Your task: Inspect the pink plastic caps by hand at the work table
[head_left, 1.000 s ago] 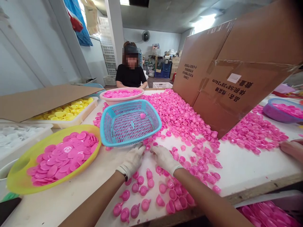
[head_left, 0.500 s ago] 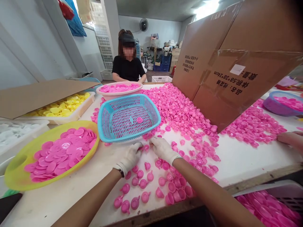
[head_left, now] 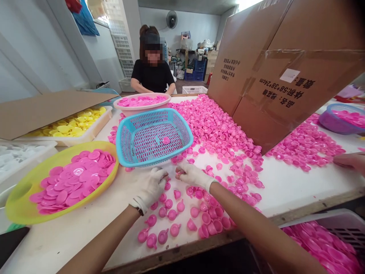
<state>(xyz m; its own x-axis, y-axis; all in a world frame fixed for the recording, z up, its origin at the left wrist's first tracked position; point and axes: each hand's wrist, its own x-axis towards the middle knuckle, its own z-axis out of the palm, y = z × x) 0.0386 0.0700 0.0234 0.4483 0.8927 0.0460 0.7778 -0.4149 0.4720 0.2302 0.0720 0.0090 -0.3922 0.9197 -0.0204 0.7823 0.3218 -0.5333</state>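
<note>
White worktable (head_left: 285, 190), strewn with small pink plastic cups; a broad heap of them (head_left: 219, 133) runs along its middle. Large brown cardboard box (head_left: 285, 72), tipped open at right, with printed characters on its flap. Round yellow-green plastic tray (head_left: 17, 207), at left, filled with flat pink discs. Turquoise slotted plastic basket (head_left: 125, 131), just beyond both hands, holding one pink piece. Pink basin (head_left: 134, 110) of discs behind it, before a seated person in black. Left hand (head_left: 148, 186), in a white knit glove, fingers curled narrowly, resting on the table among loose pink cups (head_left: 173, 215); whether it grips one cannot be told. Right hand (head_left: 192, 176), also gloved, fingertips pinched on a small pink cup (head_left: 179, 174) just beside the basket's near rim. Another person's hand (head_left: 349, 160) at far right edge.
</note>
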